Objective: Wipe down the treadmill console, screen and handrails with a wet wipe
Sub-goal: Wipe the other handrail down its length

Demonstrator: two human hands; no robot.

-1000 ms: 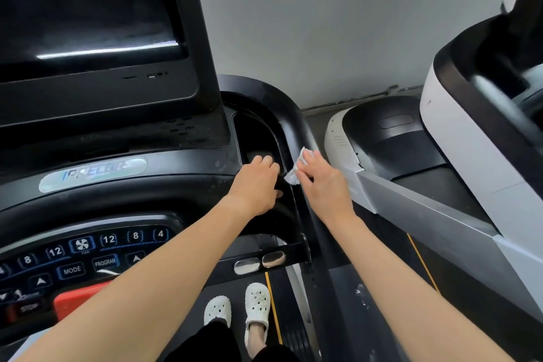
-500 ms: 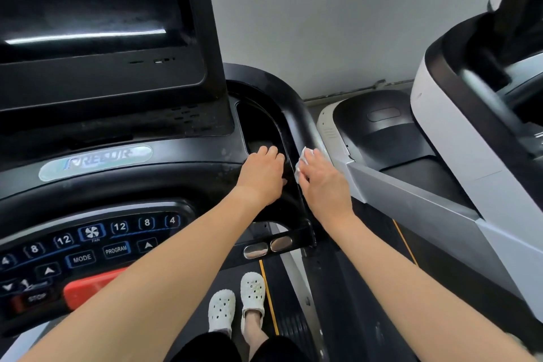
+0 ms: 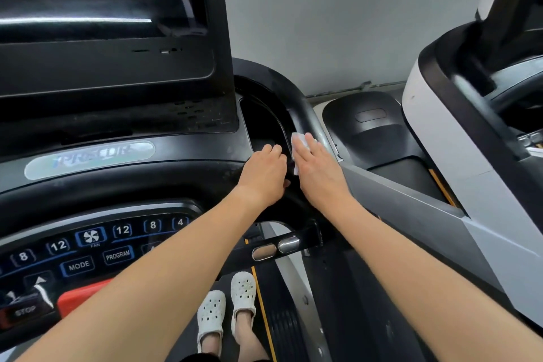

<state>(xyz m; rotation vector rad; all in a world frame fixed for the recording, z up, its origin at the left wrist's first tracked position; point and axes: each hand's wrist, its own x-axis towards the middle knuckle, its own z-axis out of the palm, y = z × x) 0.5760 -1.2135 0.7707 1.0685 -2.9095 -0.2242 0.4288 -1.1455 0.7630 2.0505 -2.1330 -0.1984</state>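
Left hand braces on the black plastic console, fingers hooked over its pocket rim, nothing else in it. Just beside it, the crumpled white wet wipe lies under the right hand, whose fingers are near straight & flat, pressing it onto the curved black handrail. Best approach, I'd say: even pressure, follow the curve w/ overlapping strokes, incl. the inner edge.
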